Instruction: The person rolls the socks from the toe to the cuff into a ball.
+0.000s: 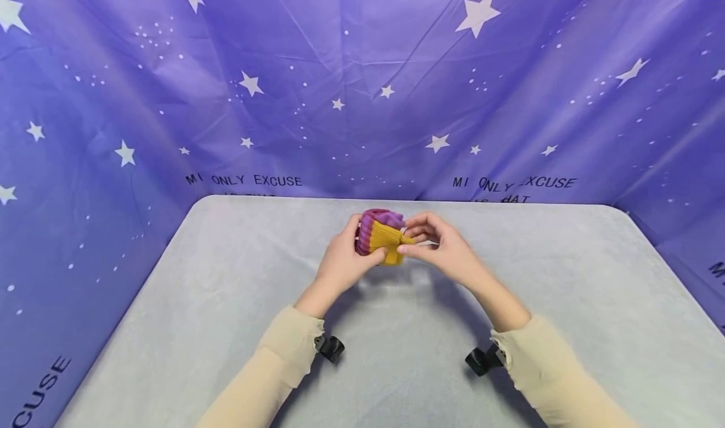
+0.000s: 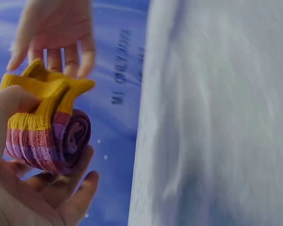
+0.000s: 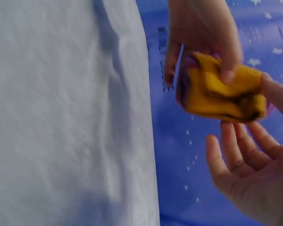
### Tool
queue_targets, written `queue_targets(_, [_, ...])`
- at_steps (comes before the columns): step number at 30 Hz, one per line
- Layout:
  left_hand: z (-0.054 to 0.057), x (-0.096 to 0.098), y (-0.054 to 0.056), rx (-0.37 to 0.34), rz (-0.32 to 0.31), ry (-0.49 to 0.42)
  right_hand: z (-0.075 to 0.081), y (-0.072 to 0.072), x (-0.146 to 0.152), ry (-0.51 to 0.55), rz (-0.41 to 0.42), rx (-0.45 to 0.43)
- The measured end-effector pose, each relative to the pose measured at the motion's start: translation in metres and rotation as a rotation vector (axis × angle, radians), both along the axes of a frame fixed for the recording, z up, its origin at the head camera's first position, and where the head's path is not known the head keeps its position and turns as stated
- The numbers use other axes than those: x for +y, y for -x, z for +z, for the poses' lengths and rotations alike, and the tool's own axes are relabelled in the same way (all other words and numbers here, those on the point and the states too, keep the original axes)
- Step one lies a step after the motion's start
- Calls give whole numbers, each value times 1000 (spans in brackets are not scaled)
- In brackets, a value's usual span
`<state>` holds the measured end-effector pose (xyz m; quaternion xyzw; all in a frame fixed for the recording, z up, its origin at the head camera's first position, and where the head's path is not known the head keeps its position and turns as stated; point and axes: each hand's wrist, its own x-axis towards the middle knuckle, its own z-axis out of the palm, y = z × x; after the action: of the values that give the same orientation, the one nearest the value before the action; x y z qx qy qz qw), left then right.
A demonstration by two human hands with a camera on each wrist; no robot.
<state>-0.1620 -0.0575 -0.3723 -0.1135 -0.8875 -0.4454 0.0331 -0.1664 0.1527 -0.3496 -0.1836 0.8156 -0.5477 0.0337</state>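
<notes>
A rolled-up knit sock bundle (image 1: pixel 387 238), striped maroon and purple with a yellow cuff (image 2: pixel 52 92), is held above the table. My left hand (image 1: pixel 345 252) grips it from the left, thumb pressed on the yellow side and fingers around the striped back. The spiral of the roll shows at its end in the left wrist view. At the cuff's other edge is my right hand (image 1: pixel 444 252), its thumb touching the yellow knit. In the right wrist view its fingers (image 3: pixel 245 153) are spread and relaxed, with fingertips at the bundle's lower edge.
A pale grey cloth-covered table (image 1: pixel 226 277) with rounded far corners lies below. Behind and beside it hangs a purple curtain (image 1: pixel 340 69) with white stars and black lettering. Small black wrist cameras (image 1: pixel 331 348) sit at both beige sleeves (image 1: pixel 283 346).
</notes>
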Motion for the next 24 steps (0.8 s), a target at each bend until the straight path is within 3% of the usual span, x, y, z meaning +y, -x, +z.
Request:
queue_targets(2, [0, -1, -2, -33, -24, -104, -1, -6, -4, 13, 3, 24])
queue_targets(8, [-1, -2, -9, -100, -109, -278, -1, -15, -11, 50, -17, 88])
queue_targets(12, [-5, -7, -9, -142, -105, -399, 0, -16, -6, 120, 82, 26])
queue_targets(17, [-5, -14, -9, -147, -126, -446, 1, -18, 0, 165, 183, -4])
queue_targets(21, [-2, -15, -10, -157, -155, -473, 0, -21, -5, 135, 118, 69])
queue_targets(24, [0, -16, -11, -151, -161, -489, 0, -22, -10, 180, 38, 101])
